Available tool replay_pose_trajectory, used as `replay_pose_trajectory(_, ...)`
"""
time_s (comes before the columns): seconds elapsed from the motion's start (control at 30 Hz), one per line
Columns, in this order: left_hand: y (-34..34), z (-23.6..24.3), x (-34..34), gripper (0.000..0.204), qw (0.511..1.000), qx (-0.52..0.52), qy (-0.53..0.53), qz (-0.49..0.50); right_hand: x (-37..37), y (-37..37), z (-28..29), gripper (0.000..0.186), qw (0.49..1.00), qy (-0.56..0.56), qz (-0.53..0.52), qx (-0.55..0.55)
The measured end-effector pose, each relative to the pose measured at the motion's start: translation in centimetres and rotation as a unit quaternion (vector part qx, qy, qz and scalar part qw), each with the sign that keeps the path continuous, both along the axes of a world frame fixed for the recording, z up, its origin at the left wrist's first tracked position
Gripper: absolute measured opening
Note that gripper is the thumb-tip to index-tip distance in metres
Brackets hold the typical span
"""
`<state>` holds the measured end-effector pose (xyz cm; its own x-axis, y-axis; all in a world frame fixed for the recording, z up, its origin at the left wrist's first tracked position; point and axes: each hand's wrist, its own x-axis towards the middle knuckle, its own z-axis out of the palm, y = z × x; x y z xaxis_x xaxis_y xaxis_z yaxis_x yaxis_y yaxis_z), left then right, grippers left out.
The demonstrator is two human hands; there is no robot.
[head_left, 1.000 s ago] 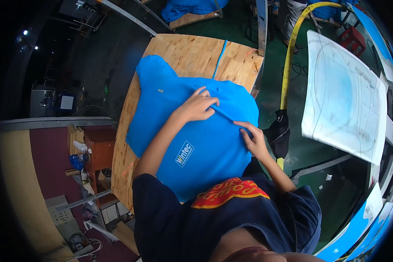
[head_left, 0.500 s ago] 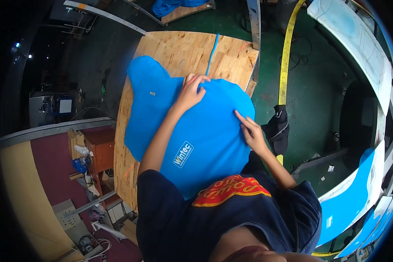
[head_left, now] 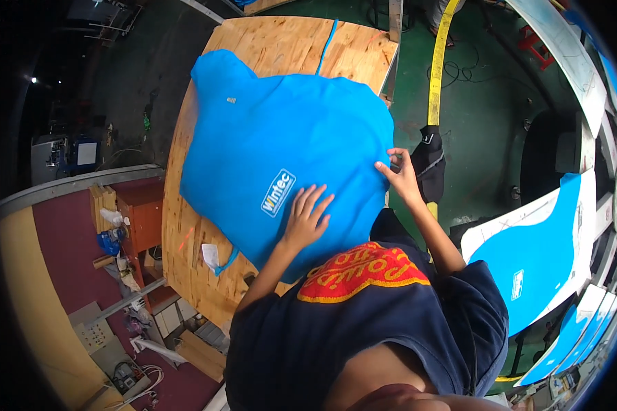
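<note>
A wide blue fabric piece [head_left: 301,130] with rounded lobes lies over the wooden table [head_left: 271,48]. It bears a white printed patch [head_left: 278,193] and a small label near its far left lobe. My left hand [head_left: 308,220] rests on the fabric just right of the patch, fingers spread. At the fabric's right edge is my right hand [head_left: 400,175], thumb and forefinger apart and bent toward the edge. No fold shows between them. A blue strap [head_left: 226,261] and a white tag [head_left: 210,255] stick out from under the near left edge.
A thin blue cord [head_left: 328,46] lies on the table's far part. To the right, a yellow rail [head_left: 437,89] carries a black cloth item [head_left: 430,164]. Blue panels on white boards [head_left: 528,260] stand at the right. A wooden cabinet [head_left: 144,222] is at the left.
My left hand has come back from the fabric's far edge to beside the printed patch. My right hand has shifted to the right edge. The near left strap and tag now show.
</note>
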<state>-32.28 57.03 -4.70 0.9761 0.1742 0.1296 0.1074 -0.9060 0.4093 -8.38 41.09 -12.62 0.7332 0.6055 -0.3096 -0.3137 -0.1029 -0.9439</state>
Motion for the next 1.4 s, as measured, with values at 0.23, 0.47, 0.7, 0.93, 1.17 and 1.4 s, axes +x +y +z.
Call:
replay_pose_trajectory(0.23,-4.8,-1.7,-12.4,0.058,0.996,0.052,0.068,0.023,-3.9,-3.0,-1.5,0.045,0.996,-0.009,0.075,0.043)
replay_pose_trajectory(0.47,-8.9,-3.7,-17.6,0.06,0.992,0.032,0.031,-0.121,-6.7,-3.0,-3.8,0.022,0.996,-0.037,-0.011,-0.076)
replay_pose_trajectory(0.7,-13.4,-5.8,-20.3,0.039,0.994,0.009,0.07,-0.088,-6.9,-6.1,-2.5,0.036,0.991,-0.027,0.13,-0.031)
replay_pose_trajectory(0.93,-21.2,-5.9,-14.4,0.025,0.938,-0.14,0.272,-0.165,-5.4,-16.4,-3.3,0.013,0.944,0.117,0.298,0.084)
replay_pose_trajectory(1.17,-32.7,-3.9,14.2,0.036,0.967,-0.222,0.054,-0.11,-0.9,-39.9,-2.2,0.013,0.968,-0.183,-0.169,-0.029)
replay_pose_trajectory(1.4,-51.3,-11.4,49.8,0.063,0.9,-0.331,0.208,-0.193,1.6,-61.0,-1.3,0.049,0.744,-0.321,-0.274,-0.519)
